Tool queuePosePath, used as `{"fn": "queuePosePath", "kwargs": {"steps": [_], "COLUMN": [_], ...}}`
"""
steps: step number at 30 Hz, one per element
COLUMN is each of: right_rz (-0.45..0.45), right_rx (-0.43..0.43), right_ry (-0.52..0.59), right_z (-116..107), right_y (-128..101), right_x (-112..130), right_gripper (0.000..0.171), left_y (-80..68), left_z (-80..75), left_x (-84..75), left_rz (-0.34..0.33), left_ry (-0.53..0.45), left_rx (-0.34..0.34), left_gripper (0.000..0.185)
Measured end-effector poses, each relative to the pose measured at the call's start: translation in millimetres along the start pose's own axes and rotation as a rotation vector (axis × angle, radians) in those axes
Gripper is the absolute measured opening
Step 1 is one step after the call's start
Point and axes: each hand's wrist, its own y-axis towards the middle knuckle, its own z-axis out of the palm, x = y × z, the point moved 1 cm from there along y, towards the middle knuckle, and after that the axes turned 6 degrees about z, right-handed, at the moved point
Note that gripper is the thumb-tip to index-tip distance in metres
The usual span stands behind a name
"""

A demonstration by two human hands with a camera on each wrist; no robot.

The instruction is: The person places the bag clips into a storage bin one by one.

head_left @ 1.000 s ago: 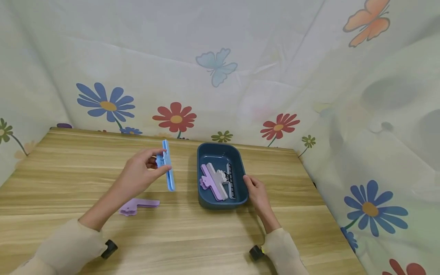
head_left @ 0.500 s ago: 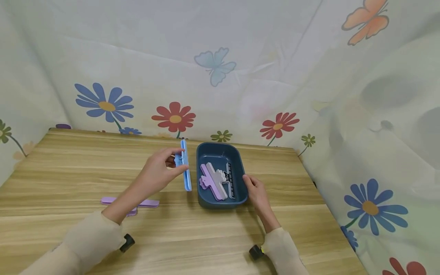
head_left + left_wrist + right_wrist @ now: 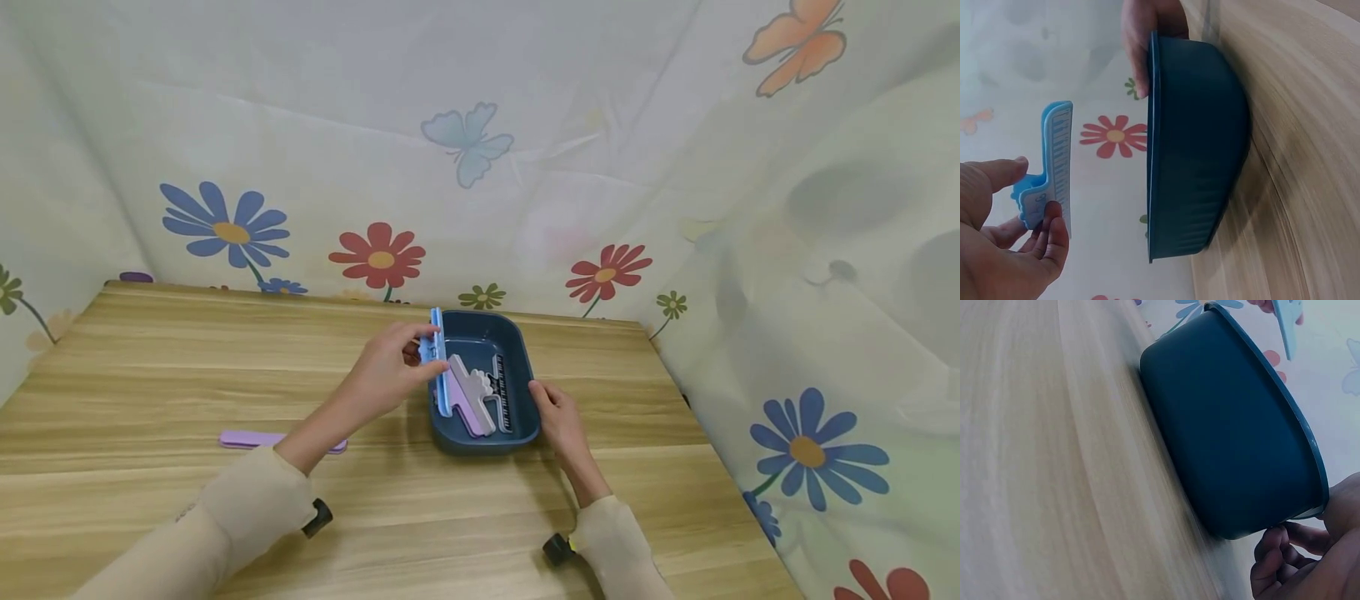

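Nearest the camera, two beige sleeves are reaching forward over the wooden table [image 3: 150, 375], and a purple clip [image 3: 247, 439] is lying flat on the wood beside the left forearm, well apart from everything else. Farther in, the right hand [image 3: 558, 417] is resting against the right side of the dark blue tub [image 3: 525, 367], its fingers curling at the rim and wall and steadying it; in the right wrist view those fingers [image 3: 1279, 556] are curling just under the tub's lip. The left hand [image 3: 390, 375] is pinching a light blue clip [image 3: 438, 362] by its scalloped handle between thumb and fingertips, holding the long toothed bar on edge right at the tub's left rim, part over the inside. The left wrist view is showing the blue clip [image 3: 1054, 169] apart from the rim, not yet resting on anything. Inside the tub, a purple piece and a grey piece [image 3: 472, 396] are lying across each other beside a small piano-key ruler [image 3: 504, 392]. The clip looks like thin, stiff plastic, light and fairly smooth, so the wavy handle is probably the surest place to grip it; the narrow bar would likely slip or twist. Beyond the table, a flower-and-butterfly cloth [image 3: 480, 150] is hanging.
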Motion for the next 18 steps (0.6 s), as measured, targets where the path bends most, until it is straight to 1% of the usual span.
{"fn": "queuePosePath", "kwargs": {"steps": [9,13,18], "right_rz": [-0.005,0.001,0.004], "right_rx": [0.003,0.006,0.004], "right_ry": [0.014,0.016,0.021], "right_z": [0,0,0], "right_y": [-1,-1,-1], "right_x": [0,0,0], "right_gripper": [0.040,0.042,0.042], "left_y": [9.6,13.5,18.9], "left_z": [18.4,25.2,34.1], "left_x": [1.1,-1.7,-3.6], "left_rz": [-0.004,0.003,-0.008], "left_ry": [0.007,0.035,0.085], "left_rx": [0.062,0.089,0.124], "left_gripper": [0.054,0.056,0.057]}}
